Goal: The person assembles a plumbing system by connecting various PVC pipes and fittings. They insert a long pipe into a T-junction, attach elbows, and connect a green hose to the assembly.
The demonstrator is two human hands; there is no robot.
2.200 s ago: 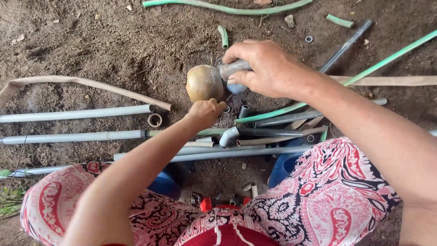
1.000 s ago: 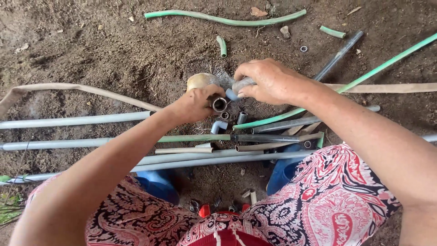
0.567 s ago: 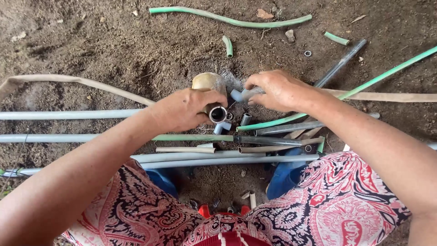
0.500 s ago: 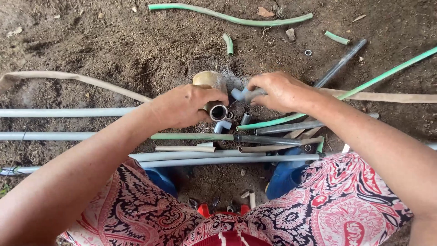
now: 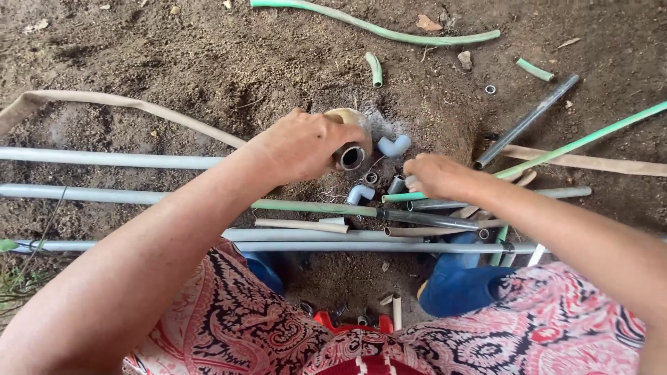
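Observation:
My left hand [image 5: 302,144] is closed around a tan, rounded fitting [image 5: 349,139] whose dark round opening faces me. A pale blue elbow fitting [image 5: 394,146] lies on the dirt just right of it. My right hand [image 5: 436,175] hovers low over a pile of pipe pieces, fingers curled, beside a small grey coupling [image 5: 397,185]; whether it pinches anything is hidden. A second pale blue elbow [image 5: 360,194] lies below the tan fitting.
Long grey pipes [image 5: 111,158] run across the dirt in front of my knees. Green hose pieces [image 5: 375,28] and a green rod [image 5: 577,142] lie farther out. A dark pipe [image 5: 528,119] angles at right. A flat tan strap [image 5: 118,107] curves at left.
My right hand has let go of the pale blue elbow, which now lies on the dirt, and dropped lower right. My left hand has taken the tan fitting, turned so its opening faces me.

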